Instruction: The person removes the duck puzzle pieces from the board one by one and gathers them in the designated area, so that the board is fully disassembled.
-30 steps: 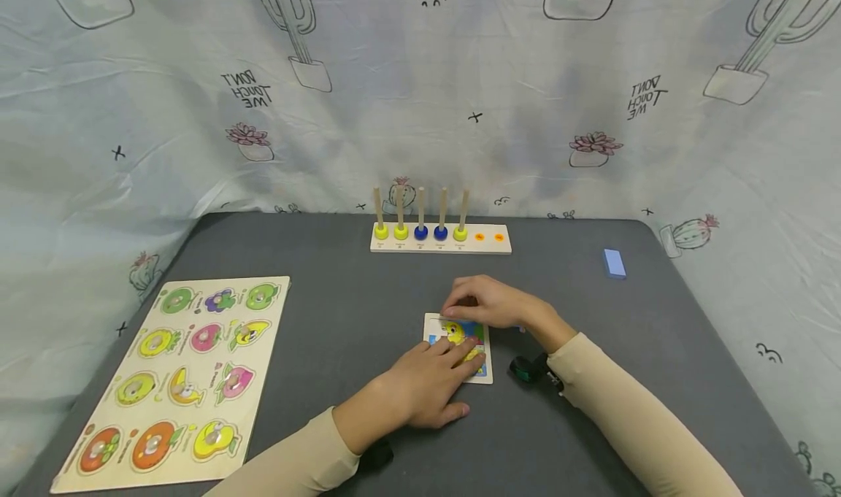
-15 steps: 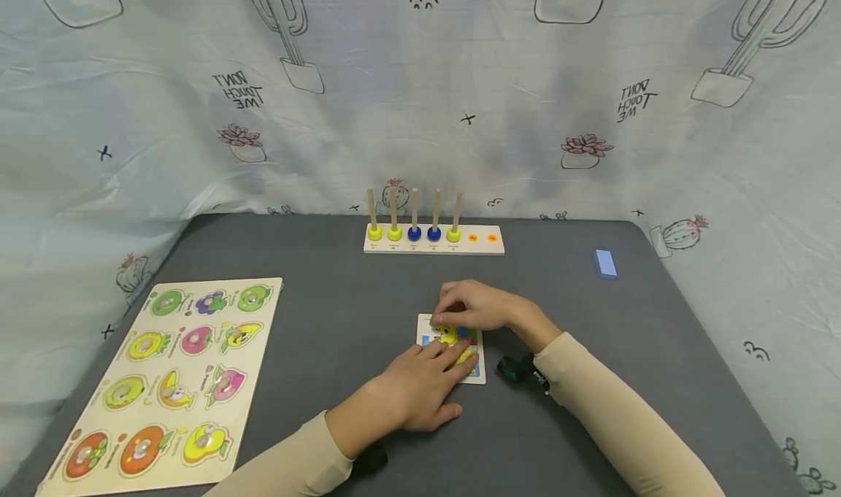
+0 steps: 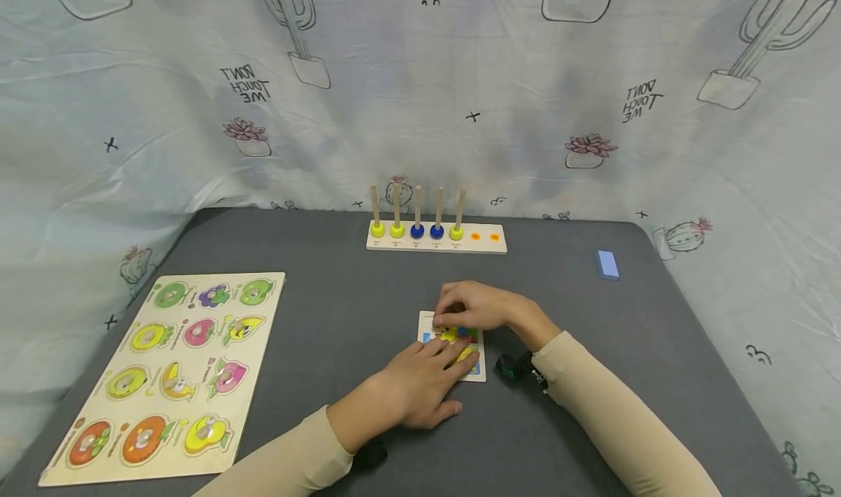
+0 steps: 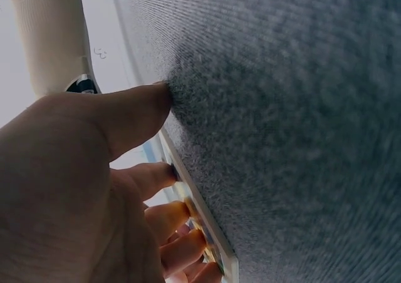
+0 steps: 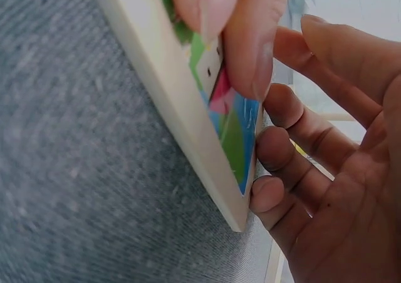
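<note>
**Both hands on a small picture board at mid-tabletop**

The small picture board [image 3: 478,374] lies flat on the dark grey tabletop [image 3: 335,351], near its middle. It has a pale, wood-coloured edge and a bright picture in yellow, blue, green and pink; a yellow shape shows between the hands. The left hand [image 3: 420,384] lies across it, fingers spread and thumb out to the side on the tabletop. The right hand [image 3: 478,305] is at the far end, fingers bent, some fingertips touching the board's edge; whether finger and thumb pinch anything, I cannot tell. Together they hide much of the picture.

Beyond stands a rod board [image 3: 434,246] with five upright rods, their rings yellow, yellow, blue, blue and yellow, plus two orange spots. A large fruit board [image 3: 197,407] lies at the left, twelve fruit shapes in four rows. A blue block [image 3: 608,264] sits far right. A black device [image 3: 515,367] is at the right wrist.

Captions on the rod and fruit boards are too small to read. The cactus-print cloth [image 3: 368,125] behind bears "DON'T TOUCH ME" twice, turned the wrong way round.
</note>
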Demonstrator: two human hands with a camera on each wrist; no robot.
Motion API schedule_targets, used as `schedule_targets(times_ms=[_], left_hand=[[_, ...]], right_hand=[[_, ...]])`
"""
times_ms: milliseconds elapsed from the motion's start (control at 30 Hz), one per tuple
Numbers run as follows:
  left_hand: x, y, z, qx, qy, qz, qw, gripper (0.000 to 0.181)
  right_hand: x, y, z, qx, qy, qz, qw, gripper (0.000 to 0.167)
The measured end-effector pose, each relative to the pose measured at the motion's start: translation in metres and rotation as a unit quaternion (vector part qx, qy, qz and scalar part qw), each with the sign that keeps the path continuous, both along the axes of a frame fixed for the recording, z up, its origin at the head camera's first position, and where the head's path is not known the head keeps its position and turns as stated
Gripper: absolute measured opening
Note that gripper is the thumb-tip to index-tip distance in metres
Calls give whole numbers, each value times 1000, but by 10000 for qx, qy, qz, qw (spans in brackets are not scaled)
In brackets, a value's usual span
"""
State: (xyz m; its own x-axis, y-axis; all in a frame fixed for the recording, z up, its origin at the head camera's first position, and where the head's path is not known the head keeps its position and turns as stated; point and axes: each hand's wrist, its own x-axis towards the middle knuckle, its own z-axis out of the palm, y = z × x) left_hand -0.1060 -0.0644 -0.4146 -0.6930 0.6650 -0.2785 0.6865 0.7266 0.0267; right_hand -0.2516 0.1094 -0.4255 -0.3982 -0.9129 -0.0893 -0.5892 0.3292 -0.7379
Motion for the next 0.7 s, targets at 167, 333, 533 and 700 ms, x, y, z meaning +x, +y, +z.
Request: schedule_targets(times_ms=[167,333,533,700], left_hand=[[0,0,1,-51,-6,6,10000,75],[0,1,1,-18,-48,18,10000,75],[-1,0,1,1,-31,8,10000,75],[-3,-1,-1,48,-82,-14,10000,76]], right_hand=[[0,-2,-3,158,41,-29,9999,18],[1,-3,-2,240,99,-35,9997,17],[1,-4,0,-68,143,16,9999,18],[-1,-5,-3,-277,198,18,9994,19]])
